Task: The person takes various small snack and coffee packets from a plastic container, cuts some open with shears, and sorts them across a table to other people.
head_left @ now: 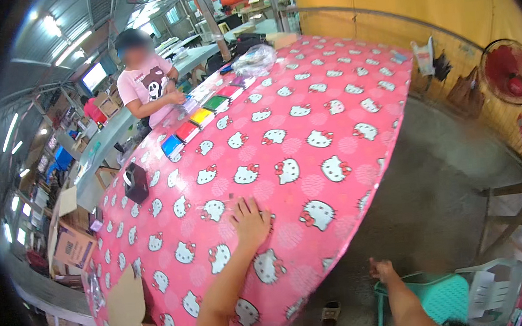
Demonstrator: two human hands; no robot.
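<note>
My left hand [252,226] lies flat on the pink table cover [284,143], fingers spread, with nothing in it. A small dark square [231,196] is on the cover just beyond its fingertips. My right hand [381,269] hangs past the table's right edge, above a green plastic stool or chair [440,296]. Its fingers are loosely bent and a little apart, and I see nothing held in them. Whether it touches the green seat, I cannot tell.
Across the table a person in a pink shirt [151,79] handles items beside a row of coloured packs [202,115]. A black tape dispenser [135,184], a clear plastic bag [254,60] and cardboard boxes [74,242] stand about. A grey chair [495,295] and a fan [511,73] are at right.
</note>
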